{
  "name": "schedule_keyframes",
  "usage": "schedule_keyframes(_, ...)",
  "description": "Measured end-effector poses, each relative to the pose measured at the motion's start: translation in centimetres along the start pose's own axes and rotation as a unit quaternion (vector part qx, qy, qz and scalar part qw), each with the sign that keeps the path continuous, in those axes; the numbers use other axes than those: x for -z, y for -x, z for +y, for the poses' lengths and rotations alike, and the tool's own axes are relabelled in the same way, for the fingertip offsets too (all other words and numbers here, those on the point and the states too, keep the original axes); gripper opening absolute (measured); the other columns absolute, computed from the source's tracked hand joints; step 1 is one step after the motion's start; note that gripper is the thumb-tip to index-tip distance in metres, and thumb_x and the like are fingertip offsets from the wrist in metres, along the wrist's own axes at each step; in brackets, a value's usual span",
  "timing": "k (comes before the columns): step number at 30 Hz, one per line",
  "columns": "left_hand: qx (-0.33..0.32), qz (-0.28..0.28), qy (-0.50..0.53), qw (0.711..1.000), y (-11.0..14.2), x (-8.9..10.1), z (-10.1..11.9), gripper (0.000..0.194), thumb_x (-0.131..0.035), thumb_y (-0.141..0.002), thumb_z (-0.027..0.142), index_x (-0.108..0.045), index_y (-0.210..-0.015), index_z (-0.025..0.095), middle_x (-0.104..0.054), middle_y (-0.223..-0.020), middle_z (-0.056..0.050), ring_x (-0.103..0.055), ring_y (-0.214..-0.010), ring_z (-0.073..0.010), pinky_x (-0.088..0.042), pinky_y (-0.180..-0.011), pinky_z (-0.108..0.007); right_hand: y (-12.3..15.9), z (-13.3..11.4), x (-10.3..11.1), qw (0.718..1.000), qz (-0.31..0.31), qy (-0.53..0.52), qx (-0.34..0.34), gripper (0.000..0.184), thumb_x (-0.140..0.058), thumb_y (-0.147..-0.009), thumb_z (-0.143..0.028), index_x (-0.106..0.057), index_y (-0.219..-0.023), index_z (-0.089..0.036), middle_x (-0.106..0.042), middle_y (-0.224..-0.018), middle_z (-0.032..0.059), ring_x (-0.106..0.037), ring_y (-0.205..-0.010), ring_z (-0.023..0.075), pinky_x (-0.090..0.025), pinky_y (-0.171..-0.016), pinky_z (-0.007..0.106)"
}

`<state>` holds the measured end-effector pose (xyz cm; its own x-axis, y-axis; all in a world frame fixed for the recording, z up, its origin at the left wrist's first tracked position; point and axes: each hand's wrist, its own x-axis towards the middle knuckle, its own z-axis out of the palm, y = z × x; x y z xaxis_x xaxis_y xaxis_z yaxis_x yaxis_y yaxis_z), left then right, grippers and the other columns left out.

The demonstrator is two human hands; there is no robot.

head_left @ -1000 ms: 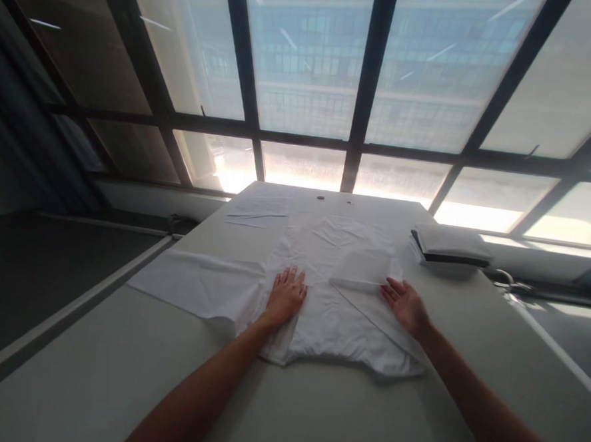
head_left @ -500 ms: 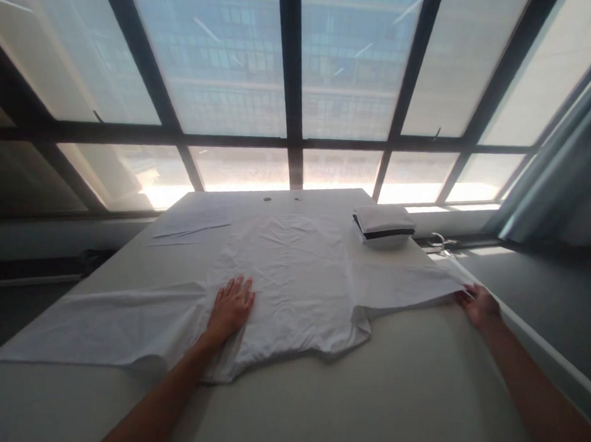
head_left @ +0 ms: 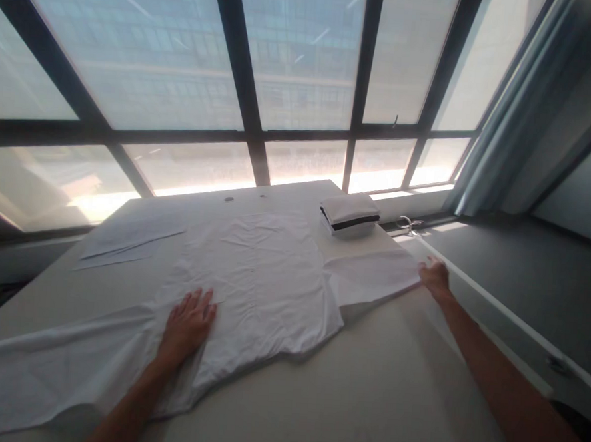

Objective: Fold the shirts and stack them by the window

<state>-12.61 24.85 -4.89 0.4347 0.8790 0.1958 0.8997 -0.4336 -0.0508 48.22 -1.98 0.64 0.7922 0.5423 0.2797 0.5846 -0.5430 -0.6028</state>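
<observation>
A white long-sleeved shirt (head_left: 266, 286) lies spread over the white table (head_left: 325, 396), its sleeves stretched out to both sides and its body creased. My left hand (head_left: 188, 324) rests flat on the shirt, left of its middle, with the fingers stretched out. At the table's right edge my right hand (head_left: 434, 276) pinches the end of the right sleeve (head_left: 375, 272), which is pulled out straight. The left sleeve (head_left: 57, 353) runs to the left, partly behind my left forearm.
Behind the right sleeve sits a folded white stack with a black band (head_left: 350, 214). White sheets (head_left: 131, 238) lie at the back left. Large windows (head_left: 305, 68) stand beyond the table, with a grey-blue curtain (head_left: 503, 107) at the right.
The view has turned to the right, so the table and shirt sit further left in it. My left hand stays flat on the shirt, and my right hand still grips the sleeve end.
</observation>
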Motion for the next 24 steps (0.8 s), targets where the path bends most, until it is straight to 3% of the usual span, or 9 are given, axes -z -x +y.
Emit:
schedule_keyframes(3, 0.002, 0.001, 0.0, 1.0, 0.0, 0.0, 0.0, 0.06, -0.023, -0.101, 0.041, -0.046, -0.149, 0.013, -0.04, -0.156, -0.015, -0.033, -0.146, -0.0325, -0.03, -0.115, -0.05, 3.7, -6.3, -4.1, 0.998, -0.038, 0.013, 0.039, 0.048, -0.046, -0.09, -0.031, -0.065, -0.126, -0.006, -0.055, -0.141, 0.0227, -0.043, -0.138, 0.0305, -0.029, -0.116, 0.042)
schedule_keyframes(5, -0.002, 0.005, -0.001, 1.0, 0.0, 0.0, -0.1, 0.06, -0.025, -0.1, 0.04, -0.046, -0.148, 0.012, -0.041, -0.155, -0.016, -0.034, -0.146, -0.033, -0.031, -0.114, -0.05, 6.8, -10.7, -6.8, 0.981, -0.136, 0.045, 0.133, 0.049, -0.043, -0.095, -0.034, -0.061, -0.133, -0.009, -0.05, -0.148, 0.0188, -0.038, -0.142, 0.0271, -0.026, -0.118, 0.039)
schedule_keyframes(7, -0.011, 0.013, -0.004, 1.0, 0.1, 0.0, -0.2, 0.059, -0.025, -0.1, 0.039, -0.047, -0.148, 0.012, -0.042, -0.155, -0.017, -0.035, -0.145, -0.0333, -0.032, -0.114, -0.051, 9.9, -14.4, -8.8, 0.956, -0.205, 0.084, 0.194, 0.052, -0.041, -0.097, -0.034, -0.052, -0.143, -0.011, -0.041, -0.155, 0.0177, -0.032, -0.146, 0.0275, -0.025, -0.118, 0.042)
schedule_keyframes(10, -0.023, 0.023, -0.01, 0.999, 0.4, 0.0, -0.3, 0.059, -0.024, -0.101, 0.038, -0.048, -0.147, 0.011, -0.043, -0.154, -0.016, -0.035, -0.145, -0.0334, -0.032, -0.114, -0.05, 13.6, -17.0, -10.3, 0.934, -0.256, 0.159, 0.191, 0.061, -0.042, -0.095, -0.027, -0.038, -0.152, -0.009, -0.035, -0.158, 0.0202, -0.028, -0.147, 0.0335, -0.025, -0.116, 0.054)
schedule_keyframes(13, -0.033, 0.023, -0.006, 0.999, 0.8, 0.1, -0.2, 0.058, -0.023, -0.102, 0.038, -0.049, -0.147, 0.011, -0.043, -0.154, -0.016, -0.036, -0.144, -0.0336, -0.032, -0.114, -0.05, 14.5, -16.2, -10.2, 0.931, -0.243, 0.212, 0.172, 0.064, -0.038, -0.094, -0.02, -0.031, -0.156, -0.009, -0.031, -0.16, 0.0203, -0.025, -0.148, 0.0357, -0.024, -0.115, 0.059)
schedule_keyframes(16, -0.028, 0.025, 0.003, 0.999, 1.0, 0.2, 0.0, 0.057, -0.026, -0.102, 0.038, -0.049, -0.146, 0.011, -0.044, -0.154, -0.016, -0.036, -0.144, -0.0345, -0.032, -0.114, -0.051, 12.7, -13.8, -9.5, 0.922, -0.237, 0.245, 0.186, 0.059, -0.028, -0.098, -0.019, -0.032, -0.156, -0.012, -0.028, -0.162, 0.0177, -0.021, -0.15, 0.0346, -0.022, -0.115, 0.061)
schedule_keyframes(21, -0.013, 0.035, 0.044, 0.998, 1.1, 1.0, 0.7, 0.052, -0.033, -0.101, 0.036, -0.051, -0.144, 0.013, -0.045, -0.153, -0.017, -0.036, -0.143, -0.0349, -0.032, -0.114, -0.053, 8.4, -9.9, -8.4, 0.887, -0.316, 0.237, 0.241, 0.063, -0.022, -0.103, -0.045, -0.024, -0.159, -0.017, -0.015, -0.166, 0.0118, -0.012, -0.153, 0.0299, -0.019, -0.118, 0.059)
schedule_keyframes(24, -0.026, 0.026, 0.101, 0.994, 1.6, 2.6, 1.8, 0.044, -0.043, -0.098, 0.032, -0.059, -0.136, 0.015, -0.051, -0.146, -0.017, -0.043, -0.138, -0.0329, -0.032, -0.114, -0.05, 7.6, -8.4, -8.6, 0.892, -0.305, 0.222, 0.249, 0.063, -0.018, -0.103, -0.048, -0.022, -0.16, -0.02, -0.013, -0.167, 0.0078, -0.01, -0.153, 0.0259, -0.015, -0.119, 0.057)
